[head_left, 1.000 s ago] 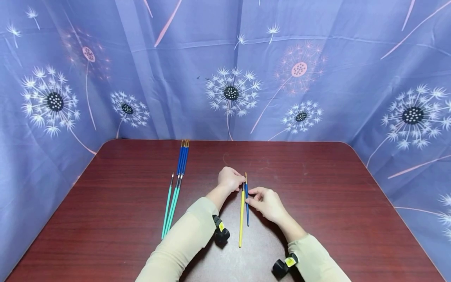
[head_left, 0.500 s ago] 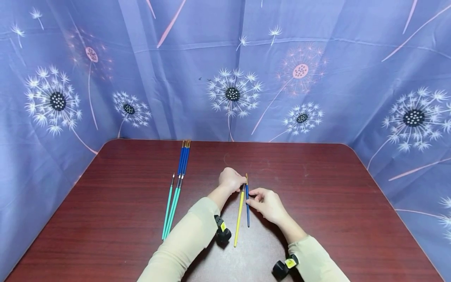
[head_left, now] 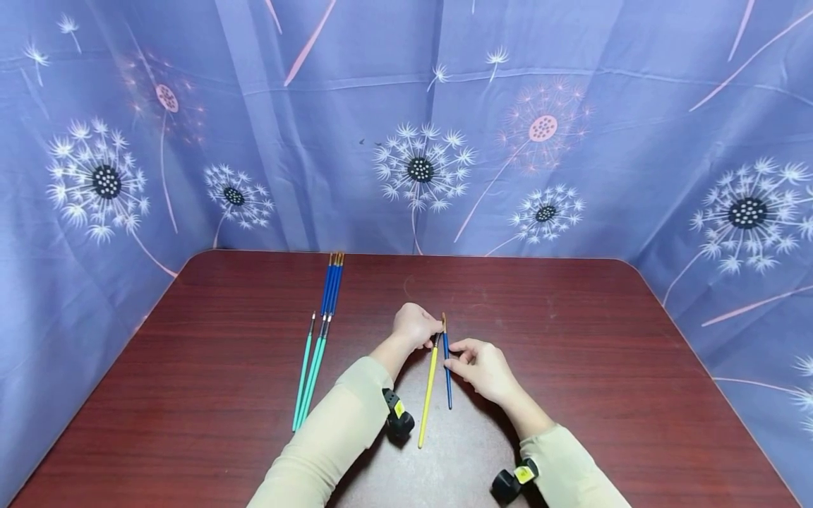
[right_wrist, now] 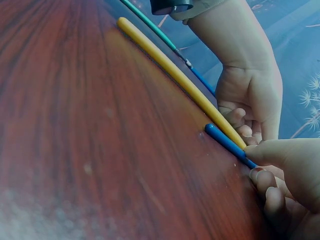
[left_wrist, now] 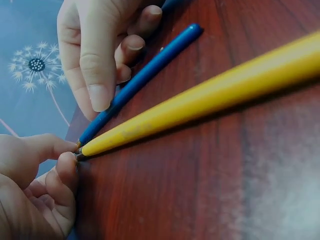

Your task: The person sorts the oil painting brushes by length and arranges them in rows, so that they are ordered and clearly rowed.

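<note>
A yellow-handled paintbrush (head_left: 428, 395) lies at the middle of the table beside a shorter blue-handled paintbrush (head_left: 448, 377). With thumb and finger, my left hand (head_left: 414, 326) pinches the yellow brush at its ferrule, close to the blue brush's bristle end. The left wrist view shows that pinch where the yellow handle (left_wrist: 200, 102) narrows; the yellow bristles are hidden there. My right hand (head_left: 484, 368) holds the blue brush by the handle between thumb and finger, as the right wrist view shows on the blue handle (right_wrist: 227, 140). The two brushes nearly meet at the top and spread apart toward me.
Several green-handled paintbrushes (head_left: 311, 381) lie on the left of the brown table (head_left: 603, 339). Several blue-handled paintbrushes (head_left: 332, 286) lie just beyond them, reaching the far edge. A blue curtain with dandelions (head_left: 305, 141) hangs behind and at both sides.
The yellow brush's near end has swung left, away from the blue brush. The blue brush's near end has shifted slightly right. Both hands have stayed almost in place.
</note>
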The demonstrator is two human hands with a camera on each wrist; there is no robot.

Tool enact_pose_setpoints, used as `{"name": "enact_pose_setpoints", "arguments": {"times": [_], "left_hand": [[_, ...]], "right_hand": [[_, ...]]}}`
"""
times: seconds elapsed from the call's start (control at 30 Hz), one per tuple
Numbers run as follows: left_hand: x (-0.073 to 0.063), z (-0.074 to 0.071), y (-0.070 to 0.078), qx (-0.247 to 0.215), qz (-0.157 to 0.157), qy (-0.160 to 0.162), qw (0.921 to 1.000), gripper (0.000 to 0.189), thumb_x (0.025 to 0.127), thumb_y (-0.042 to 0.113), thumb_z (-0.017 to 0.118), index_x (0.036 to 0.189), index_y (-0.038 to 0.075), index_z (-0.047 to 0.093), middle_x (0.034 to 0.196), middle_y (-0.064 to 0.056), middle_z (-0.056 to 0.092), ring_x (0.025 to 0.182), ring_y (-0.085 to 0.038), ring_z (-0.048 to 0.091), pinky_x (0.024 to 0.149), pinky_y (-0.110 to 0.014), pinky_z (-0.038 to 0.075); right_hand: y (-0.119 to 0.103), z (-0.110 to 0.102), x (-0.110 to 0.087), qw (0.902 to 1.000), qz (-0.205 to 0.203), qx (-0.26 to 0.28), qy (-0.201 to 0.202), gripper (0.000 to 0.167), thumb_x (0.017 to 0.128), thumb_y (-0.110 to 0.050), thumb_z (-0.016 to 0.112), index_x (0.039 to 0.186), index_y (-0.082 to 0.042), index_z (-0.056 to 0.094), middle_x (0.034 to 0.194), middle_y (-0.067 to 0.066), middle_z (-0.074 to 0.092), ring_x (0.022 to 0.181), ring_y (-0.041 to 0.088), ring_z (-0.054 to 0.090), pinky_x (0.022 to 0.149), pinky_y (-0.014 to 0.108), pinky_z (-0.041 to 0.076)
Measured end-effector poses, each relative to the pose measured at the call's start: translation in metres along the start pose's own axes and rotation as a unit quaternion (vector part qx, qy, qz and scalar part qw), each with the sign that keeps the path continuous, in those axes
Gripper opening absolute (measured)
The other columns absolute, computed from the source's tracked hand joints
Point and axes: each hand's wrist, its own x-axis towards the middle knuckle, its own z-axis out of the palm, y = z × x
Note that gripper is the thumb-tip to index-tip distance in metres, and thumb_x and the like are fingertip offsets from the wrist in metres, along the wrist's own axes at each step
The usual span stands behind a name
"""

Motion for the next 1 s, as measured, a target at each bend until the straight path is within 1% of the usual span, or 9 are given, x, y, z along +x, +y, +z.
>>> {"name": "enact_pose_setpoints", "arguments": {"times": [0.2, 0.37, 0.57, 0.63, 0.73, 0.8, 0.83, 0.9, 1.0], "left_hand": [[-0.003, 0.004, -0.003, 0.024, 0.032, 0.026, 0.9989, 0.015, 0.080, 0.017, 0.071, 0.068, 0.010, 0.065, 0.043, 0.000, 0.056, 0.035, -0.008, 0.050, 0.034, -0.019, 0.040], [-0.009, 0.005, -0.002, 0.048, 0.052, 0.042, 0.9966, 0.016, 0.077, 0.014, 0.071, 0.065, 0.009, 0.063, 0.047, 0.000, 0.057, 0.034, -0.007, 0.048, 0.035, -0.018, 0.041], [-0.014, 0.005, 0.001, 0.089, 0.059, 0.058, 0.9927, 0.019, 0.079, 0.017, 0.070, 0.061, 0.011, 0.065, 0.048, 0.000, 0.060, 0.033, -0.008, 0.049, 0.037, -0.018, 0.041], [-0.013, 0.005, 0.001, 0.102, 0.060, 0.066, 0.9908, 0.021, 0.079, 0.019, 0.070, 0.059, 0.012, 0.066, 0.049, 0.000, 0.061, 0.038, -0.009, 0.053, 0.041, -0.019, 0.043], [-0.011, 0.005, 0.000, 0.111, 0.063, 0.080, 0.9886, 0.022, 0.078, 0.022, 0.070, 0.058, 0.013, 0.068, 0.055, 0.000, 0.065, 0.053, -0.012, 0.060, 0.051, -0.021, 0.048], [-0.009, 0.004, -0.002, 0.110, 0.067, 0.087, 0.9878, 0.021, 0.078, 0.023, 0.071, 0.059, 0.013, 0.068, 0.059, 0.001, 0.066, 0.061, -0.014, 0.061, 0.058, -0.022, 0.050], [-0.008, 0.004, -0.003, 0.104, 0.069, 0.088, 0.9884, 0.021, 0.077, 0.022, 0.071, 0.059, 0.012, 0.069, 0.060, 0.001, 0.066, 0.063, -0.014, 0.061, 0.058, -0.022, 0.050], [-0.007, 0.003, -0.005, 0.077, 0.063, 0.081, 0.9917, 0.020, 0.078, 0.021, 0.070, 0.060, 0.011, 0.068, 0.058, 0.000, 0.066, 0.057, -0.014, 0.060, 0.054, -0.022, 0.049], [-0.005, 0.002, -0.008, 0.017, 0.053, 0.065, 0.9963, 0.018, 0.077, 0.014, 0.067, 0.061, 0.007, 0.068, 0.047, 0.001, 0.059, 0.042, -0.010, 0.053, 0.042, -0.021, 0.043]], "right_hand": [[0.000, 0.000, 0.000, 1.0000, -0.003, -0.002, 0.003, 0.026, 0.082, -0.017, 0.072, 0.104, -0.003, 0.068, 0.064, -0.001, 0.060, 0.039, 0.005, 0.046, 0.039, 0.023, 0.043], [0.000, 0.000, -0.001, 1.0000, -0.002, 0.001, 0.000, 0.026, 0.083, -0.016, 0.071, 0.104, -0.003, 0.067, 0.064, 0.000, 0.060, 0.038, 0.004, 0.046, 0.038, 0.023, 0.042], [-0.002, -0.001, -0.001, 0.9999, 0.012, 0.001, -0.002, 0.025, 0.083, -0.016, 0.072, 0.104, -0.004, 0.068, 0.063, -0.002, 0.059, 0.039, 0.008, 0.046, 0.038, 0.024, 0.043], [-0.003, -0.001, -0.001, 0.9999, 0.012, 0.000, -0.003, 0.025, 0.083, -0.016, 0.072, 0.105, -0.004, 0.068, 0.063, -0.002, 0.058, 0.039, 0.008, 0.046, 0.038, 0.024, 0.043], [-0.003, -0.002, -0.001, 0.9999, 0.012, -0.001, -0.003, 0.026, 0.083, -0.017, 0.072, 0.105, -0.004, 0.068, 0.063, -0.002, 0.058, 0.040, 0.009, 0.047, 0.039, 0.024, 0.043], [-0.003, -0.002, -0.001, 0.9999, 0.011, -0.001, -0.003, 0.027, 0.083, -0.017, 0.072, 0.106, -0.004, 0.067, 0.063, -0.002, 0.058, 0.040, 0.009, 0.047, 0.039, 0.025, 0.044], [-0.003, -0.002, -0.001, 0.9999, 0.011, -0.002, -0.003, 0.027, 0.083, -0.017, 0.072, 0.106, -0.004, 0.067, 0.063, -0.002, 0.058, 0.040, 0.009, 0.047, 0.039, 0.025, 0.043], [-0.003, -0.002, -0.001, 0.9999, 0.012, -0.002, -0.002, 0.028, 0.083, -0.017, 0.072, 0.107, -0.005, 0.067, 0.063, -0.002, 0.058, 0.040, 0.009, 0.047, 0.039, 0.025, 0.043], [-0.001, -0.001, -0.001, 1.0000, 0.000, -0.009, -0.002, 0.031, 0.083, -0.018, 0.072, 0.111, -0.005, 0.067, 0.064, -0.003, 0.058, 0.043, 0.006, 0.046, 0.041, 0.022, 0.042]]}}
